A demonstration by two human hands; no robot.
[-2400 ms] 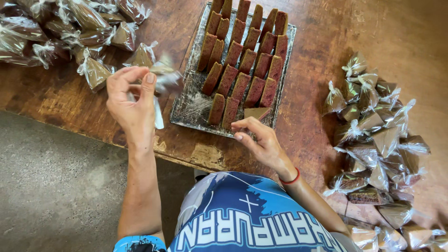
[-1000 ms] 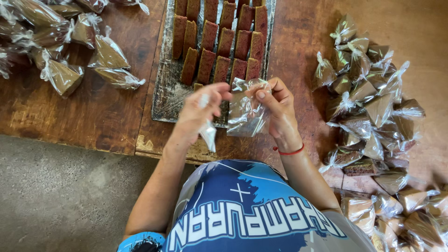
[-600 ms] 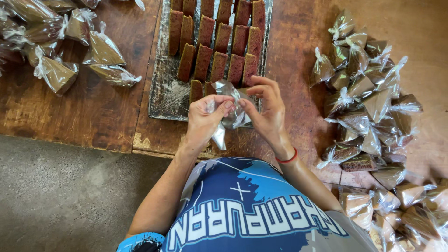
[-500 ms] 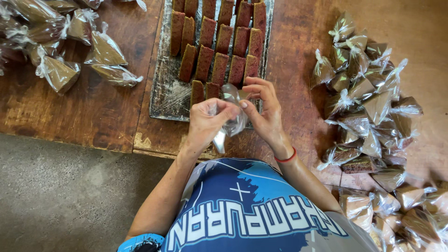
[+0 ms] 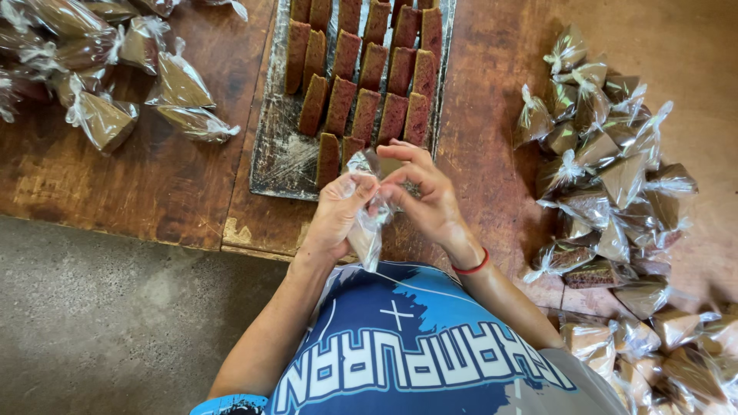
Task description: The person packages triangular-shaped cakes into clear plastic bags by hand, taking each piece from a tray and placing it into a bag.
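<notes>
Clear plastic bag (image 5: 367, 219) pinched between left hand (image 5: 338, 215) and right hand (image 5: 427, 200).

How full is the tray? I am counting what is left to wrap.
Partly full: brown cake slices fill the far part of the tray, while its near strip shows bare lining.

A worker seen from above wears a blue shirt (image 5: 407, 346) printed with large white block letters across the chest, a small white cross above them and darker blue splashes through the cloth. The sleeve edge just left of the lettering is light blue with a dark pattern. A thin red band (image 5: 471, 267) circles the right wrist, just above the shirt. Both forearms are bare, and no rings show.
</notes>
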